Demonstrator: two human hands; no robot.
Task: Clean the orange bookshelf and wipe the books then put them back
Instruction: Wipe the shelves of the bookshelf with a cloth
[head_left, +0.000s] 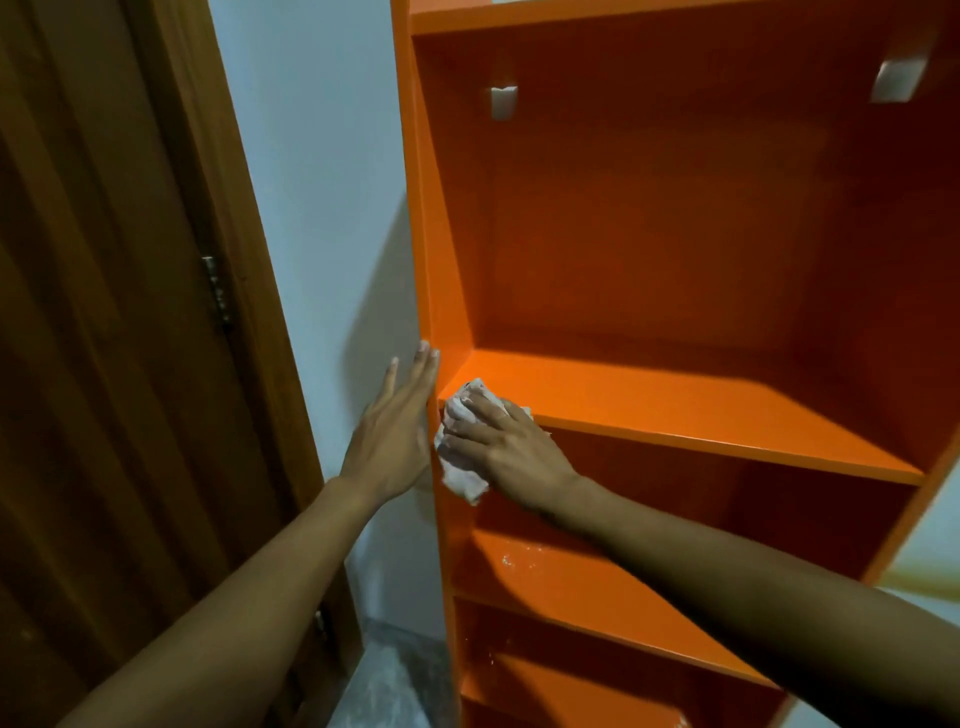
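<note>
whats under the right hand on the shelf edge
A crumpled white cloth lies under the right hand, pressed on the orange bookshelf at its front left corner. The cloth's middle and the wood beneath are covered.

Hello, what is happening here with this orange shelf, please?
A person is cleaning the orange bookshelf. The right hand presses a white cloth against the front left corner of a shelf board. The left hand lies flat on the outer left side, fingers straight. No books are in view; the visible compartments hold none.
</note>
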